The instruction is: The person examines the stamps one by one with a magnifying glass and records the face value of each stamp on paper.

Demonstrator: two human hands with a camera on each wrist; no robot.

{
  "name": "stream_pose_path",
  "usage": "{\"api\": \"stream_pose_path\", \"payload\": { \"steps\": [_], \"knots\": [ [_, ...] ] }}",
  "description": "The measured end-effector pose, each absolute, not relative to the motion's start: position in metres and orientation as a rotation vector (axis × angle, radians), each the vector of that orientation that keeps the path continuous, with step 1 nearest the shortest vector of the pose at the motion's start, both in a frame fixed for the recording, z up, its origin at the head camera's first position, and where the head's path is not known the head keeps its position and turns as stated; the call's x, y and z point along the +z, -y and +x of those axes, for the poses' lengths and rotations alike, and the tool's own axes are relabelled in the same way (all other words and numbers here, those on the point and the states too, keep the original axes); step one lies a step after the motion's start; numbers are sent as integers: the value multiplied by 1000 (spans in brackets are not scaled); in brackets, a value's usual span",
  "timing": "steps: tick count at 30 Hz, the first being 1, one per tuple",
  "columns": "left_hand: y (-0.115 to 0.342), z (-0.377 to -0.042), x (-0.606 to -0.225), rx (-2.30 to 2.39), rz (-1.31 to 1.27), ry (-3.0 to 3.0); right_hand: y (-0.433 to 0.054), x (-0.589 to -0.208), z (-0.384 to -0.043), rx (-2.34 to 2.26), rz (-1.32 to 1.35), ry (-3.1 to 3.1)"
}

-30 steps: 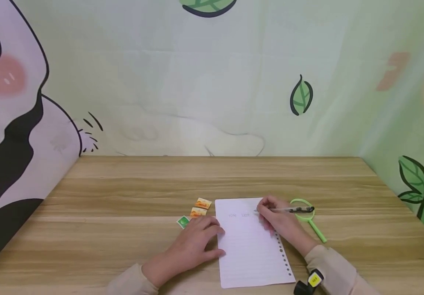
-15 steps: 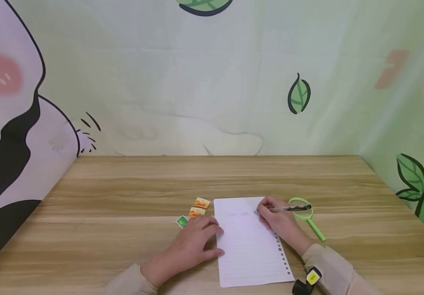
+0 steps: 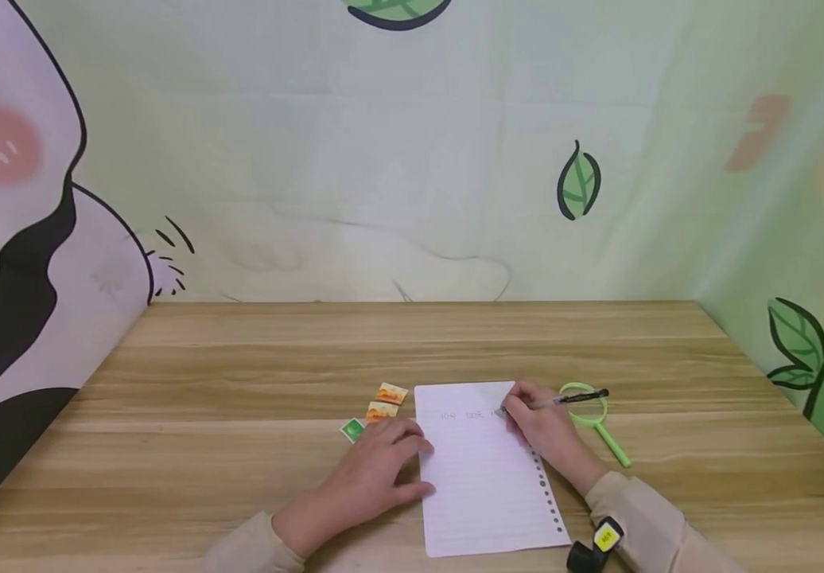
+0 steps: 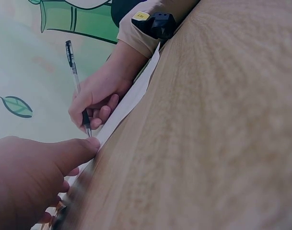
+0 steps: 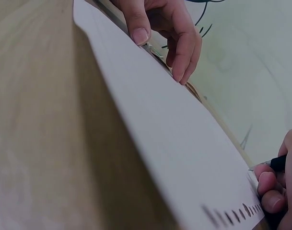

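Observation:
A lined sheet of white paper (image 3: 483,493) with punched holes down its right side lies on the table. My right hand (image 3: 544,426) pinches a pen (image 3: 580,396), its tip at the paper near the top. Faint handwriting runs along the top line, left of the pen tip. My left hand (image 3: 376,465) rests at the paper's left edge, thumb and fingertips on the margin. In the left wrist view the pen (image 4: 72,62) stands steeply, held by the right hand (image 4: 102,96). The right wrist view shows the left thumb (image 5: 138,28) pressing the sheet's edge.
Two orange stamp-like cards (image 3: 390,393) and a green one (image 3: 352,430) lie just beyond the left hand. A green magnifying glass (image 3: 612,444) lies right of the right hand, partly under the pen in this view. A cartoon-printed backdrop (image 3: 312,159) stands behind the wooden table (image 3: 240,358).
The pen's rear end has tilted up slightly, and a small new mark shows beside the tip on the top line. The left hand stays in place; the whole view has shifted a little.

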State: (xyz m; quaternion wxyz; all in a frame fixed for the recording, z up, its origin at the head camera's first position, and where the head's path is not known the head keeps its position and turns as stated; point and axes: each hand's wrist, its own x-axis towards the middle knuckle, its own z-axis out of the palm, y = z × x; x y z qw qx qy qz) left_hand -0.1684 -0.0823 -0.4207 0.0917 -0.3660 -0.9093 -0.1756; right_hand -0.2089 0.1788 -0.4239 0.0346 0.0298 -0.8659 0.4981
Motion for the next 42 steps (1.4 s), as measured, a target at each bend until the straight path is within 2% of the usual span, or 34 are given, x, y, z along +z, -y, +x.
{"api": "stream_pose_path", "payload": {
  "steps": [42],
  "knots": [
    [82,-168,-420,-516,-1081,2729,-183,-426,-209,1503,51,2668]
  ]
}}
